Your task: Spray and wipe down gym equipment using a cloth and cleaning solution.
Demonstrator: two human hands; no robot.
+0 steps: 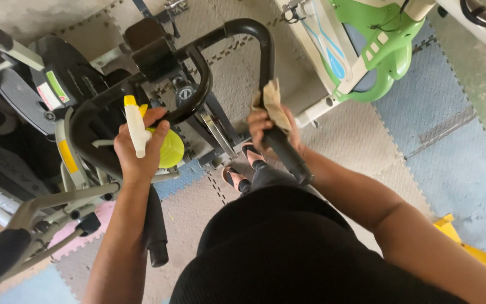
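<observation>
Wipe step in hand, by the look of it: right hand [274, 129] presses a crumpled tan cloth [271, 101] around the black curved exercise-bike handlebar [254, 34], fingers wrapped tight. Left hand [139, 149], left of that bar, grips a yellow-green spray bottle with white trigger [142, 135], fingers closed. Next move likely calls for sliding the cloth along the bar.

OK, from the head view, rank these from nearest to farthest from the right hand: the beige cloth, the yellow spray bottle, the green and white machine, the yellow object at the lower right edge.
1. Beige cloth: under the right hand, pressed on the black handlebar.
2. Yellow spray bottle: to the left, in the left hand.
3. Green and white machine: upper right.
4. Yellow object: lower right edge.
</observation>
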